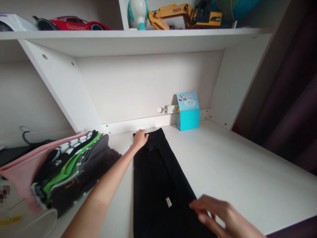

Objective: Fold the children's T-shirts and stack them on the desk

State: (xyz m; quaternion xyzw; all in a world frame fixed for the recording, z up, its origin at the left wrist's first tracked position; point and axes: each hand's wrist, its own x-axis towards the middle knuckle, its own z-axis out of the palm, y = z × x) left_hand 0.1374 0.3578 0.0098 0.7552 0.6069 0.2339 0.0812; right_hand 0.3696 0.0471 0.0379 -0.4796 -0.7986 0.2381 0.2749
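Note:
A long black garment (153, 178) lies spread on the white desktop, with a small white label (168, 202) on its near part. At its far left corner, my left hand (140, 138) is on the cloth, fingers curled over the fabric. My right hand (218, 213) is at the garment's near right edge, thumb and fingertips brought together on the cloth there. The garment's near end runs out of view at the bottom.
To the left lies a pile of folded clothes (74, 165), with a dark hanger (26, 137) behind it. A turquoise desk calendar (189, 119) stands at the back by a wall socket (170, 109). Overhead, a shelf (148, 36) bears a red toy car (71, 23) and toy excavator (185, 15).

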